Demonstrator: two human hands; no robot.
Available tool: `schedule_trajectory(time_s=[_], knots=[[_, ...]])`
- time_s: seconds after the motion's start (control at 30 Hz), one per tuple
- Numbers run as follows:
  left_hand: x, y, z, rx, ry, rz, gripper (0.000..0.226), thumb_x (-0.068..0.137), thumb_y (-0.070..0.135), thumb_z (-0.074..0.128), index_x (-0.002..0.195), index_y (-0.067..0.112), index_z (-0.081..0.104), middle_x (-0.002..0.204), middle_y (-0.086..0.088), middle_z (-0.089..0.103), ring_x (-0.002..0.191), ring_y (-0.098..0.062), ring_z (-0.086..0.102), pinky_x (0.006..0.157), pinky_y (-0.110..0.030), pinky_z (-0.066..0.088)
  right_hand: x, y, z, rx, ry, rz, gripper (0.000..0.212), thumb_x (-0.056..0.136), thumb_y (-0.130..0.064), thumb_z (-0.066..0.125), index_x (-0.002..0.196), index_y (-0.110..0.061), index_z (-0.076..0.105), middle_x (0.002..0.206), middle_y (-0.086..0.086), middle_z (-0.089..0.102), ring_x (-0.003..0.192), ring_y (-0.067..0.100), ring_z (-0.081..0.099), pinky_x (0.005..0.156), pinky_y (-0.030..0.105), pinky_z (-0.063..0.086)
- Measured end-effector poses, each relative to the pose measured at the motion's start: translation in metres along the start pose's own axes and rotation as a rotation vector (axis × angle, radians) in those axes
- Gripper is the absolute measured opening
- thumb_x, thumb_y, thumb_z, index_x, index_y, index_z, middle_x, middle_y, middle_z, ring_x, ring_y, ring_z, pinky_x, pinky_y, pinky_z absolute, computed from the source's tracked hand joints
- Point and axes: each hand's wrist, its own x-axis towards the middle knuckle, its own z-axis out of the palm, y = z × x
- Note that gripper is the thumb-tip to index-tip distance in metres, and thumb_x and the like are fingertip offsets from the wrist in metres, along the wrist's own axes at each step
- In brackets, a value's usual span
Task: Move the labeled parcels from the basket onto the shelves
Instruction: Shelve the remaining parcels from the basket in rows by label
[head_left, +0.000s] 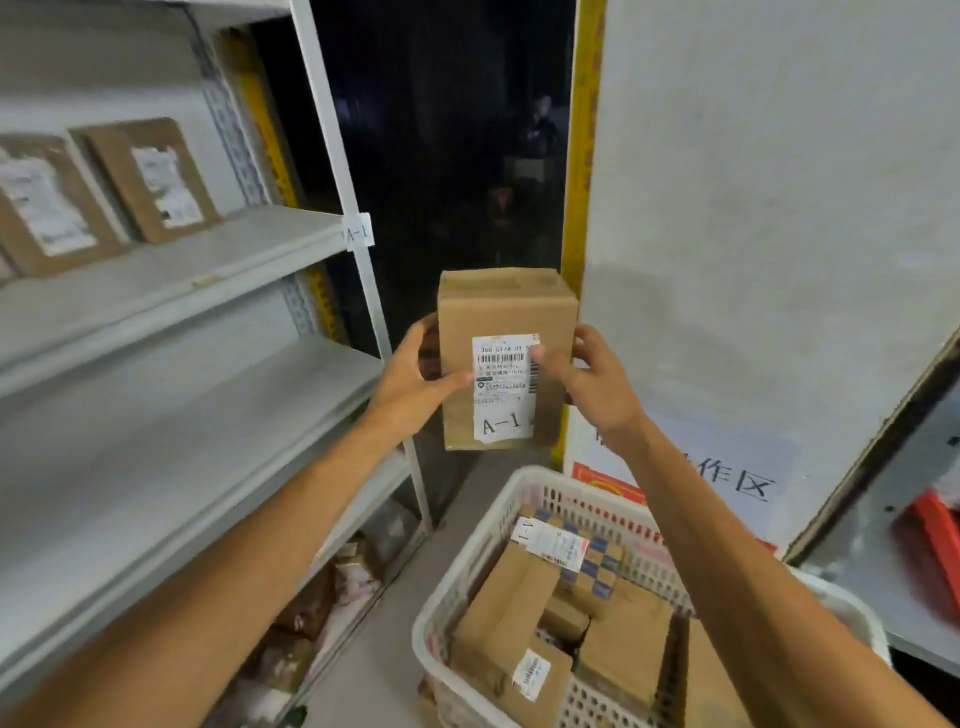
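An upright brown cardboard parcel (506, 312) with a white label reading A-1 is held up in front of me, above the basket. My left hand (410, 379) grips its left side with the thumb on the front. My right hand (592, 376) grips its right side, thumb on the label. Below, a white plastic basket (470, 561) holds several more cardboard parcels (514, 603), some labeled. The grey metal shelves (171, 291) stand to the left, with an A-1 tag (358, 232) on the upright post.
Two flat labeled parcels (156, 179) lean against the back of the upper shelf. A white wall panel (753, 208) with a printed sign rises to the right. A red object (935, 545) lies at the far right. Dark space lies behind the parcel.
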Motion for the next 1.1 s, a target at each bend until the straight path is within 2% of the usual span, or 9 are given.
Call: schedule_trajectory(time_s=[0.1, 0.3, 0.43, 0.5, 0.63, 0.73, 0.83, 1.03, 1.1], knots=[[-0.011, 0.006, -0.021, -0.008, 0.104, 0.061, 0.076, 0.082, 0.022, 0.072, 0.144, 0.035, 0.030, 0.134, 0.003, 0.045, 0.120, -0.013, 0.047, 0.101, -0.040, 0.045, 0.012, -0.015, 0.019, 0.025, 0.004, -0.042, 0.059, 0.084, -0.052, 0.064, 0.133, -0.025, 0.044, 0.126, -0.008, 0.058, 0.111, 0.010, 0.056, 0.091, 0.029, 0.050], [-0.014, -0.002, -0.075, -0.015, 0.153, 0.044, 0.102, 0.068, 0.042, 0.082, 0.150, 0.040, 0.021, 0.142, -0.002, 0.035, 0.130, -0.016, 0.041, 0.106, -0.048, 0.042, 0.028, -0.042, 0.070, 0.022, -0.038, -0.092, 0.039, 0.085, -0.052, 0.063, 0.115, -0.032, 0.048, 0.112, -0.016, 0.059, 0.102, 0.006, 0.059, 0.081, 0.019, 0.049], [-0.017, -0.008, -0.110, -0.089, 0.140, 0.105, 0.097, 0.078, 0.011, 0.074, 0.152, 0.031, 0.014, 0.136, 0.004, 0.052, 0.126, -0.010, 0.047, 0.093, -0.021, 0.051, 0.038, -0.059, 0.105, 0.049, -0.109, -0.129, 0.034, 0.088, -0.046, 0.062, 0.116, -0.034, 0.048, 0.115, -0.016, 0.060, 0.105, 0.006, 0.058, 0.092, 0.030, 0.050], [-0.017, -0.011, -0.130, -0.092, 0.180, 0.130, 0.096, 0.080, 0.010, 0.073, 0.152, 0.032, 0.013, 0.137, 0.006, 0.051, 0.128, -0.010, 0.046, 0.085, -0.013, 0.050, 0.043, -0.071, 0.125, 0.078, -0.218, -0.153, 0.041, 0.088, -0.038, 0.067, 0.123, -0.033, 0.048, 0.116, -0.017, 0.062, 0.108, 0.005, 0.059, 0.096, 0.033, 0.049], [-0.016, -0.015, -0.181, -0.114, 0.277, 0.138, 0.093, 0.083, 0.017, 0.072, 0.152, 0.035, 0.012, 0.138, 0.010, 0.051, 0.127, -0.010, 0.047, 0.098, -0.028, 0.046, 0.049, -0.091, 0.173, 0.126, -0.438, -0.220, 0.063, 0.086, -0.020, 0.071, 0.139, -0.032, 0.040, 0.122, -0.015, 0.064, 0.113, 0.003, 0.059, 0.096, 0.031, 0.049], [-0.018, -0.019, -0.226, -0.096, 0.288, 0.156, 0.101, 0.072, 0.035, 0.078, 0.150, 0.041, 0.015, 0.132, 0.010, 0.055, 0.120, -0.011, 0.055, 0.097, -0.040, 0.049, 0.056, -0.100, 0.213, 0.122, -0.462, -0.242, 0.073, 0.086, -0.024, 0.071, 0.146, -0.033, 0.031, 0.128, -0.014, 0.060, 0.118, 0.005, 0.057, 0.097, 0.031, 0.048], [-0.024, -0.029, -0.270, -0.164, 0.364, 0.116, 0.106, 0.063, 0.041, 0.081, 0.149, 0.041, 0.020, 0.126, 0.004, 0.060, 0.113, -0.013, 0.061, 0.090, -0.041, 0.053, 0.059, -0.109, 0.251, 0.157, -0.441, -0.199, 0.086, 0.080, -0.035, 0.075, 0.149, -0.033, 0.024, 0.131, -0.013, 0.055, 0.117, 0.006, 0.055, 0.096, 0.029, 0.047], [-0.036, -0.040, -0.334, -0.311, 0.465, 0.097, 0.080, 0.072, 0.028, 0.077, 0.143, 0.027, 0.041, 0.109, 0.003, 0.072, 0.099, -0.017, 0.069, 0.066, -0.027, 0.056, 0.059, -0.125, 0.319, 0.256, -0.694, -0.116, 0.078, 0.072, -0.045, 0.075, 0.140, -0.040, 0.038, 0.115, -0.013, 0.068, 0.105, 0.007, 0.066, 0.094, 0.038, 0.053], [-0.045, -0.043, -0.352, -0.281, 0.481, 0.110, 0.077, 0.074, 0.030, 0.076, 0.142, 0.027, 0.042, 0.111, 0.005, 0.071, 0.099, -0.016, 0.069, 0.067, -0.028, 0.057, 0.058, -0.127, 0.342, 0.277, -0.707, -0.129, 0.074, 0.074, -0.045, 0.076, 0.139, -0.038, 0.041, 0.112, -0.012, 0.071, 0.105, 0.008, 0.066, 0.092, 0.038, 0.054]])
